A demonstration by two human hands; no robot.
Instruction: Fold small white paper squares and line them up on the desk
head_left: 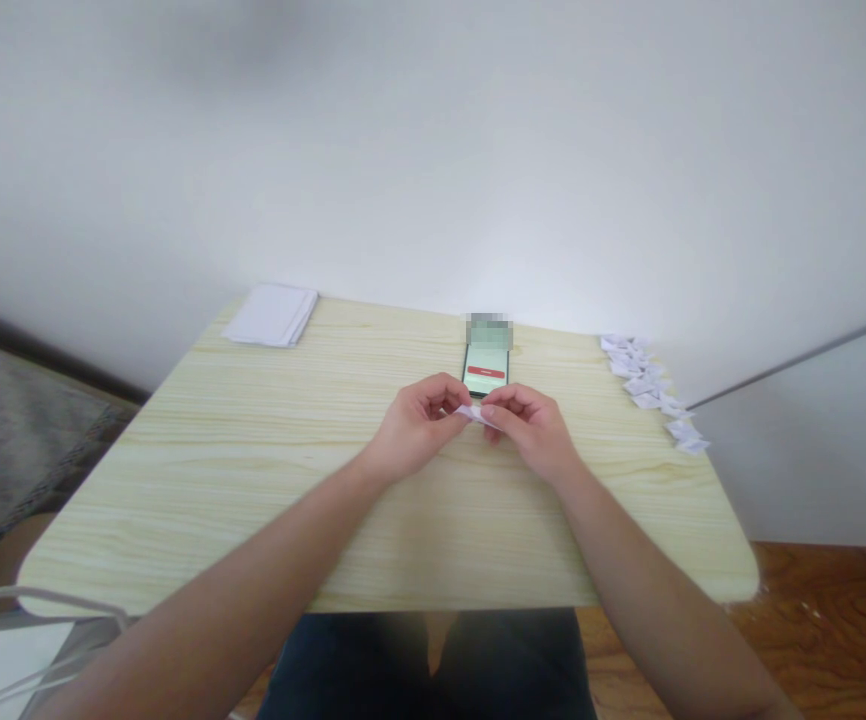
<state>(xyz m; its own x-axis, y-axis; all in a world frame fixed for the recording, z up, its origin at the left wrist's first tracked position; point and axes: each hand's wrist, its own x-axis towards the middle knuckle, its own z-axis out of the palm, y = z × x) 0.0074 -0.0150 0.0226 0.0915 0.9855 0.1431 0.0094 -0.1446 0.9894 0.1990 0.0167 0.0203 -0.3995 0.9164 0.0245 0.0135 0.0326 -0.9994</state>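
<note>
Between my two hands, above the middle of the wooden table, is a small folded piece of white paper. My left hand pinches its left end between thumb and fingers. At the other end, my right hand grips it the same way, its thumb lying along the near side. The fingers cover part of the paper, so its exact folded shape is hard to make out. Just beyond the fingertips lies a phone with a lit screen and a red button.
A stack of white paper sheets lies at the table's back left. Several small folded white paper pieces form a row along the right edge. Behind the table rises a white wall. Pale cables hang near the front left corner.
</note>
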